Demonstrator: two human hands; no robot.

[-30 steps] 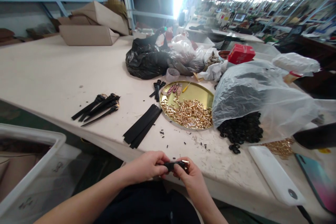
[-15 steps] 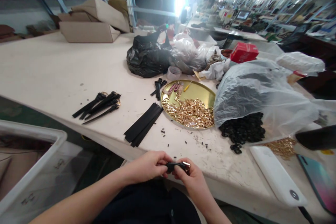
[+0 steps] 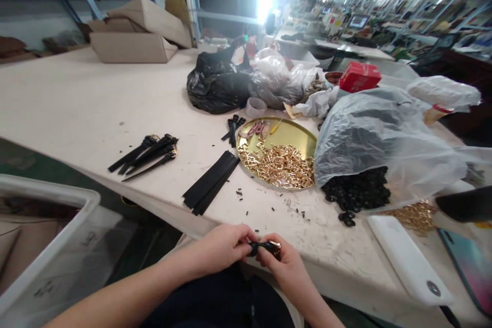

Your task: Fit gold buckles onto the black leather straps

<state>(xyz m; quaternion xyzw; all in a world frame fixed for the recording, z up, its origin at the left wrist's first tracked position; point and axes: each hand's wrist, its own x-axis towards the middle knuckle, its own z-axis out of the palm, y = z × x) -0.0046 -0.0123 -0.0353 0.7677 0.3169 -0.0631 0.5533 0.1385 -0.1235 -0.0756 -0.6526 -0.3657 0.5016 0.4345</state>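
Between my two hands, at the front edge of the table, is a black strap (image 3: 262,247) with a gold metal buckle (image 3: 275,246) at its right end. My left hand (image 3: 230,247) pinches the strap's left part, which its fingers partly hide. The buckle end sits in my right hand (image 3: 280,260), thumb pressed on the strap. Beyond my hands lies a stack of flat black strips (image 3: 210,182). A round gold tray (image 3: 303,138) farther off holds a heap of gold buckles (image 3: 284,164). Several buckled black straps (image 3: 149,154) lie to the left.
Black loops (image 3: 357,189) spill from a clear plastic bag (image 3: 353,128) at the right, near a white power bank (image 3: 407,259) and a phone (image 3: 471,266). A black bag (image 3: 217,84) stands behind the tray. A white bin (image 3: 82,197) is at lower left.
Both hands have shifted slightly right with the strap between them, and the whole view has moved a little the same way. Their grip looks the same.
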